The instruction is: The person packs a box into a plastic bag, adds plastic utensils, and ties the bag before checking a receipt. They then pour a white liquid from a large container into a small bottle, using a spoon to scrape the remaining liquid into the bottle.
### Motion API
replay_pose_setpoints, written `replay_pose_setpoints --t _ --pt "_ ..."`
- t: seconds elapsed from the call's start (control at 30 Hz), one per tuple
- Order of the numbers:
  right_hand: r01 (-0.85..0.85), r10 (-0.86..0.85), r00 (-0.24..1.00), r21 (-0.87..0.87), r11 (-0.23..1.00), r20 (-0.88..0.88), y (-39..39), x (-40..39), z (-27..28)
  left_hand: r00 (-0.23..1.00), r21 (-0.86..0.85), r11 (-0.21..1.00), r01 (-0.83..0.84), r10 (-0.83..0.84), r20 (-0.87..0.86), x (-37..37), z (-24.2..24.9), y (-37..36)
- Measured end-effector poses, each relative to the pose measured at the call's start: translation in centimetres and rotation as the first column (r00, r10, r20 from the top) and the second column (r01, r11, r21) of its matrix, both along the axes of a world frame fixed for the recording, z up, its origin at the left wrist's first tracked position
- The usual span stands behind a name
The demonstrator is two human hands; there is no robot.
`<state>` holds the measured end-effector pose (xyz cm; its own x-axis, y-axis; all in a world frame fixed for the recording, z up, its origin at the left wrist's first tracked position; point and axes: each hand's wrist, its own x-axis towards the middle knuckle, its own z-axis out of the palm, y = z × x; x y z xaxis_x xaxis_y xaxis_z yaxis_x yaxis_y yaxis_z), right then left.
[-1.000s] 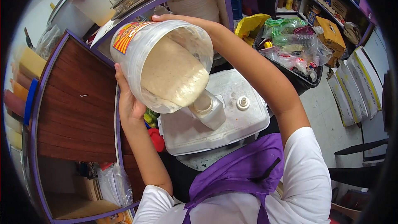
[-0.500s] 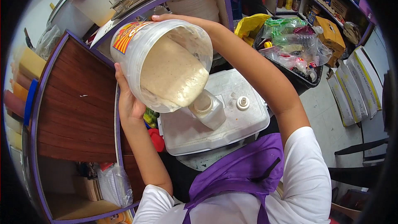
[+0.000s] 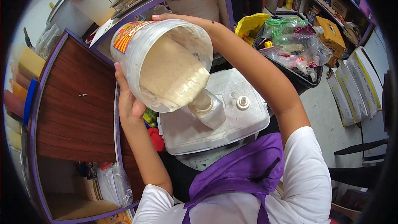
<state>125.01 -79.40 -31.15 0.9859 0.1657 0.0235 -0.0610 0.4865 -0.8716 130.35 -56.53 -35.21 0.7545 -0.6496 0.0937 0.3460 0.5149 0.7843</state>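
A translucent plastic tub (image 3: 133,68) with a red and yellow label is tilted toward me, its mouth facing down and right. Thick off-white creamy sauce (image 3: 170,72) inside reaches the lower rim. My left hand (image 3: 130,101) grips the tub's lower left side. Over its far side lies my right hand (image 3: 178,18), partly hidden behind the tub. Just below the rim, an open-necked, squarish white bottle (image 3: 214,114) stands on a white lidded box (image 3: 186,137); whether sauce is entering it is hard to see. A white nozzle cap (image 3: 243,103) rests beside the bottle.
To the right is a black bin (image 3: 304,79) full of plastic waste, with cardboard boxes (image 3: 356,85) beyond it. A purple-edged wooden cabinet (image 3: 78,103) stands at left. Behind the tub is a shelf (image 3: 226,4) with a wire rack on top. Something red (image 3: 156,140) sits beside the white box.
Inside the tub, the sauce's front edge near the lower rim has changed shape slightly. Both hands, the tub and the bottle stay almost where they were.
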Motion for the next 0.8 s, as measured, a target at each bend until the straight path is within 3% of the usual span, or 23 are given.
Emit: replay_pose_setpoints --t 0.3,0.63,0.8 --pt "0.054 -0.055 0.998 -0.027 0.998 -0.021 0.2 -0.38 0.21 0.999 -0.063 0.997 0.035 -0.037 -0.037 -0.1 0.18 -0.03" --pt "-0.006 0.006 1.0 -0.016 1.0 -0.003 -0.03 -0.12 0.21 0.992 -0.066 0.993 0.099 -0.103 -0.066 0.26 0.09 0.1" --pt "0.032 -0.032 0.999 -0.031 0.999 -0.025 0.34 -0.65 0.49 0.999 -0.014 0.999 0.038 -0.039 -0.022 0.62 -0.44 0.03"
